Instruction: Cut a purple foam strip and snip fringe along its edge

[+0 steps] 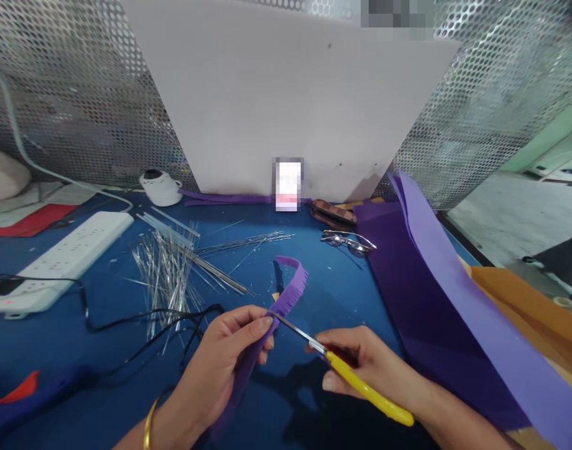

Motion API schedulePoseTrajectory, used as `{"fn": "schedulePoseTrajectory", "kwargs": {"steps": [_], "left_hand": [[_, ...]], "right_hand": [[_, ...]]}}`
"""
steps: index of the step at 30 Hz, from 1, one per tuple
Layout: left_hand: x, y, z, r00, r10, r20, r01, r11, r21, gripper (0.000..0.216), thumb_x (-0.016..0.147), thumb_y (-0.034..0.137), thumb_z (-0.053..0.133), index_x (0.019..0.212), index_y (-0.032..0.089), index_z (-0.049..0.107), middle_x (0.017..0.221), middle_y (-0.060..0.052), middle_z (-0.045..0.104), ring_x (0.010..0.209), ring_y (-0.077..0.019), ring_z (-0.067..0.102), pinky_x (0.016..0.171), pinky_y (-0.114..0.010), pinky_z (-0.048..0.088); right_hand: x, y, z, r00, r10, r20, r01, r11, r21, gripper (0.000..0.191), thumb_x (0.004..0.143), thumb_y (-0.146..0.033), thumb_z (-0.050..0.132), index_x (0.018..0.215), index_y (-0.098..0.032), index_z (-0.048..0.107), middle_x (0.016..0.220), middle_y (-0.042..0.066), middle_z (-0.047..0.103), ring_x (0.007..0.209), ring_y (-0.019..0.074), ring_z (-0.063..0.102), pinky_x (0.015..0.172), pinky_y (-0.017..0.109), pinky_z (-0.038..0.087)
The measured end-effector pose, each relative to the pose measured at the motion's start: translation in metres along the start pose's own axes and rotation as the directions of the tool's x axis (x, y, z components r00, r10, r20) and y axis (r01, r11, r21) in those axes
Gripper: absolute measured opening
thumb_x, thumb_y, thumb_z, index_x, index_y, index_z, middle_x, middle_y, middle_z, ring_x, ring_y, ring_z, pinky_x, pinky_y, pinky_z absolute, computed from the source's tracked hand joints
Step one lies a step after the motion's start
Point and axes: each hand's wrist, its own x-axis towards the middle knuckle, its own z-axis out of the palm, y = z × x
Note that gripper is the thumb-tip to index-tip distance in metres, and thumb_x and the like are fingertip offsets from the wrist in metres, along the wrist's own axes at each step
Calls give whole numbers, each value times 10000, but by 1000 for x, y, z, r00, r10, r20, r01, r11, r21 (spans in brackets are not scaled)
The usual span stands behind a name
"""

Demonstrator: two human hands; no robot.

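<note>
My left hand (pixel 241 334) pinches a long purple strip (pixel 290 294) between thumb and fingers. The strip's far end curls up, and its edge there is cut into a short fringe. My right hand (pixel 356 356) grips a pair of scissors (pixel 361 384) with yellow handles. Their metal blades reach to the strip's edge, right beside my left thumb. Whether the blades are parted is hard to make out. Part of the strip hangs below my left hand, partly hidden by it.
Thin metal wires (pixel 168 275) lie in a heap left of centre. A white power strip (pixel 65 262), black cables and a blue tool (pixel 37 400) are at the left. Glasses (pixel 346 240) and a checked case (pixel 332 214) lie behind. Purple sheets (pixel 436 312) cover the right side.
</note>
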Motion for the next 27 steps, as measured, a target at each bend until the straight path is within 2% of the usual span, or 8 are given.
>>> {"fn": "schedulePoseTrajectory", "kwargs": {"steps": [4, 9, 12, 15, 17, 22, 27], "left_hand": [[-1, 1, 1, 1000, -15, -4, 15, 1000, -9, 202, 659, 313, 826, 668, 163, 691, 563, 23, 641, 488, -69, 526, 501, -160, 412], [-2, -1, 3, 998, 52, -46, -48, 994, 95, 181, 670, 317, 811, 697, 166, 715, 583, 10, 671, 504, -77, 544, 522, -166, 413], [-2, 0, 3, 989, 118, -87, -102, 981, 167, 167, 678, 316, 793, 717, 168, 726, 591, 12, 675, 512, -84, 546, 530, -175, 413], [-3, 1, 3, 981, 160, -108, -135, 968, 210, 159, 682, 315, 777, 713, 168, 726, 591, 17, 668, 514, -88, 537, 533, -185, 408], [-3, 2, 3, 979, 174, -106, -145, 962, 232, 160, 682, 318, 770, 718, 168, 727, 592, 16, 668, 516, -94, 534, 539, -194, 410], [-4, 2, 5, 978, 186, -89, -156, 949, 274, 158, 690, 314, 757, 737, 164, 739, 600, 7, 674, 521, -105, 541, 542, -209, 415], [-2, 1, 5, 978, 189, -91, -156, 945, 287, 171, 683, 328, 756, 736, 167, 740, 592, 7, 676, 517, -109, 548, 540, -213, 423]], "right_hand": [[1, 2, -1, 1000, -9, -4, 9, 1000, 29, 336, 771, -461, 711, 830, -136, 650, 662, -56, 347, 609, 96, 274, 515, 208, 266], [0, -2, 1, 996, -28, -84, 15, 988, -152, 265, 746, -366, 771, 750, -161, 603, 635, -71, 356, 599, 96, 294, 513, 212, 252], [-3, -3, 3, 987, -72, -142, 25, 951, -307, 255, 718, -341, 805, 847, -192, 643, 693, -61, 471, 624, 110, 385, 552, 217, 302], [-4, -4, 3, 980, -96, -174, 20, 919, -395, 358, 706, -351, 822, 1010, -235, 671, 798, -31, 584, 677, 141, 491, 602, 227, 361], [-4, -5, 3, 976, -103, -192, 10, 901, -433, 398, 690, -348, 838, 1038, -247, 674, 813, -23, 605, 690, 152, 522, 610, 232, 375], [-5, -10, 3, 972, -120, -200, 10, 878, -479, 381, 693, -349, 842, 1025, -256, 678, 781, -33, 592, 665, 146, 518, 587, 233, 357], [-5, -9, 3, 976, -124, -181, 29, 890, -455, 347, 716, -379, 825, 1002, -247, 679, 762, -33, 577, 650, 142, 499, 575, 230, 343]]}}
